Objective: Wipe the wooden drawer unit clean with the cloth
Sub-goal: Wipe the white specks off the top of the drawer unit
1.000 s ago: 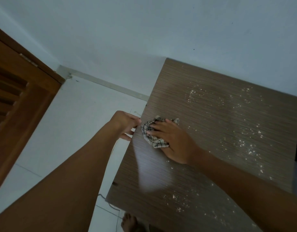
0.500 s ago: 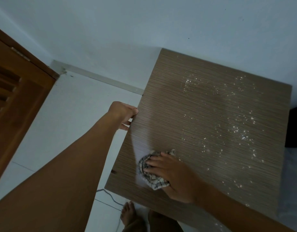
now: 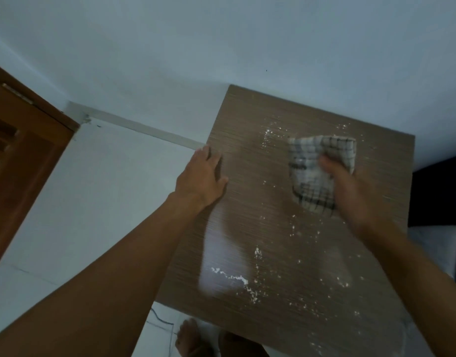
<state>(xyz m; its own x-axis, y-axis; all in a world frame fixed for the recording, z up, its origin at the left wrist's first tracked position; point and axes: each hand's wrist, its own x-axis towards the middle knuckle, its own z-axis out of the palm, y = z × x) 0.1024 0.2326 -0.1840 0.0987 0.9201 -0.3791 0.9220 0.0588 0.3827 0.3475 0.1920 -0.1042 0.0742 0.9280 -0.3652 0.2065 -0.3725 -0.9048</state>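
Cloth (image 3: 314,173) swept to drawer unit's (image 3: 268,228) far right under right hand (image 3: 350,194)

Surface: brown wood-grain top of the drawer unit (image 3: 247,119), filling the right half of the frame, its far edge against a pale wall.
Powder: white powder specks and crumbs (image 3: 238,277) scattered over the top, thickest in a short ridge near the lower-left corner, with thinner specks at the upper middle.
Cloth: pale checked cloth with dark lines (image 3: 309,163), lying spread on the upper right of the top.
Left hand (image 3: 202,176): rests flat on the top at its left edge, fingers straight.
Right hand (image 3: 350,194): presses on the cloth's lower right part; blurred.
Floor: pale tiled floor (image 3: 93,202) at left and bottom middle, carrying the unit, a bare foot (image 3: 188,336) and a thin dark cable (image 3: 158,316).
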